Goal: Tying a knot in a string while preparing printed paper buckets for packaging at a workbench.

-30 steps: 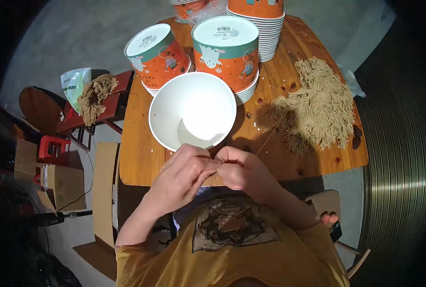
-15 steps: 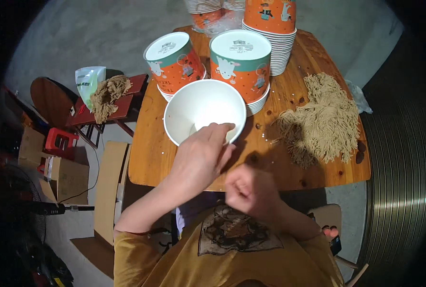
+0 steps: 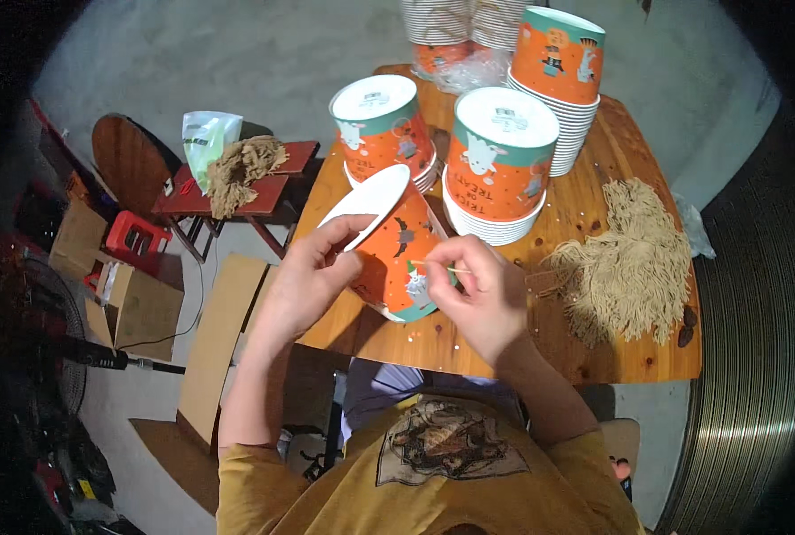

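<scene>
My left hand (image 3: pixel 304 281) is closed on the rim of an orange paper bucket (image 3: pixel 384 259) with a white inside and a green band at its base. The bucket is tilted, its mouth toward the upper left. On its right side, my right hand (image 3: pixel 482 290) pinches a thin tan cord (image 3: pixel 439 266) against the printed wall. Whether the cord passes through the wall, I cannot make out. Behind the bucket stand two upside-down stacks of similar paper buckets, a left stack (image 3: pixel 381 134) and a right stack (image 3: pixel 502 169).
On the right of the wooden table (image 3: pixel 629 361) lies a heap of tan cords (image 3: pixel 634 267). A taller bucket stack (image 3: pixel 562 80) and clear plastic wrap (image 3: pixel 471 71) are at the back. A red bench (image 3: pixel 277 196) with another cord bundle (image 3: pixel 241 169) and an open cardboard box (image 3: pixel 214 348) stand left.
The bucket has been turned from mouth up to tilted on its side, held by the rim in my left hand. My right hand has come to its outer wall with a cord.
</scene>
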The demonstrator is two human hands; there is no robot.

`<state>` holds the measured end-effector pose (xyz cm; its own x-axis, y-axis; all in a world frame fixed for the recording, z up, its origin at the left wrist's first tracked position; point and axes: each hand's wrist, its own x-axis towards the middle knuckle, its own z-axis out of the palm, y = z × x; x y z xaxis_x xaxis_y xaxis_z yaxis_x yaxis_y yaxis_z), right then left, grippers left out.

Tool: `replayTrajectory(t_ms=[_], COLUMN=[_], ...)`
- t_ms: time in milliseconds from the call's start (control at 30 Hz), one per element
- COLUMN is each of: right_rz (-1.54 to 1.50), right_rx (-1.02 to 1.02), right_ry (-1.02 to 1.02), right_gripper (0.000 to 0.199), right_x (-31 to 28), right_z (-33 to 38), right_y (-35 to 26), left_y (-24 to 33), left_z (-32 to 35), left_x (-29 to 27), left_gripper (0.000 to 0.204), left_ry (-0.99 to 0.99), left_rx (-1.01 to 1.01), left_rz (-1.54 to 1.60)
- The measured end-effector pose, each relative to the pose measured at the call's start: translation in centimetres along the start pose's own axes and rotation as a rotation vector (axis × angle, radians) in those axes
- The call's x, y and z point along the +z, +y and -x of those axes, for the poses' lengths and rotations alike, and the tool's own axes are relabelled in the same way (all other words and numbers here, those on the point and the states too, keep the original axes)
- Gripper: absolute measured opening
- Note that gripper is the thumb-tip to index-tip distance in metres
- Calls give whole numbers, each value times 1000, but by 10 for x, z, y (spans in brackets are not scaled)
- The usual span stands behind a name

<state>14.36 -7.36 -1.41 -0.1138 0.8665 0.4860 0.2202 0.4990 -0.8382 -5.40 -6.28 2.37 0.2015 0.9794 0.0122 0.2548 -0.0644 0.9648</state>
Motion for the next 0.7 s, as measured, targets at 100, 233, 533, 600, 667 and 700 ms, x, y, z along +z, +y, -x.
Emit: replayTrajectory(t_ms=[100,233,533,600,667,700], right_rz=[-100,-96,-88,-70,-49,-50], right_rx=[-30,-82,-84,-96,-104,-106], right_ry=[41,52,23,5,-10,-19], right_gripper=[7,7,7,9,12,12], right_x=[18,30,30,30,29,28], right_z=[-7,-10,-6,-4,-3,-3], right_y=[9,19,16,15,16,16], left_y=[-1,0,8,11,8,4], left_z=[2,1,0,1,0,-1], left_x=[-4,-13,-15,-16,-21,-23], left_gripper=[28,29,35,36,38,38], left_ry=[-1,-80,-44,-33,-125,-126], left_rx=[-47,-90,-118,-139,-216,-217], left_rz=[52,152,187,163,209,209])
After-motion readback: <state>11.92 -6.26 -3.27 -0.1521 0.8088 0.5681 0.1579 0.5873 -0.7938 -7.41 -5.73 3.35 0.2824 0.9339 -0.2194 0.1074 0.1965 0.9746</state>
